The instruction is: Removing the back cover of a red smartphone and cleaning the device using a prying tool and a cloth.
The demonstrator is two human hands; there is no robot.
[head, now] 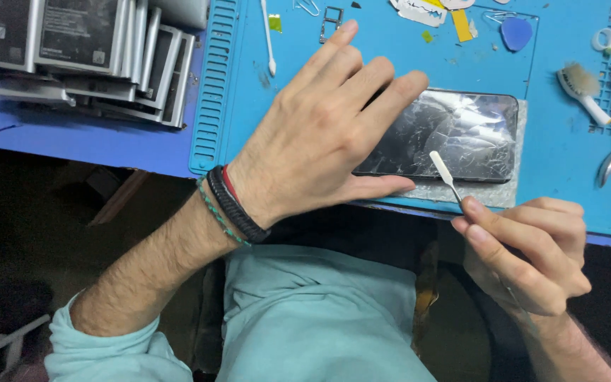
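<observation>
- The left hand point(319, 134) lies flat, fingers spread, on the left end of the black cracked-glass phone point(454, 134).
- The phone's long axis runs along the blue mat's point(390, 64) near edge, over a grey pad point(510, 191).
- The right hand point(525, 255) pinches a thin metal spatula point(443, 170), tip on the glass.
- Grey batteries point(79, 49) are stacked at the desk's far-left corner; a brush point(585, 88) and tools lie right.

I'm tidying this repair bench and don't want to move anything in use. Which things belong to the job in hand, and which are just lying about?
In use:
left hand pressing the cracked phone
right hand holding the metal spudger

Lying about:
stacked batteries
cotton swab
brush
blue pick
SIM tray
</observation>
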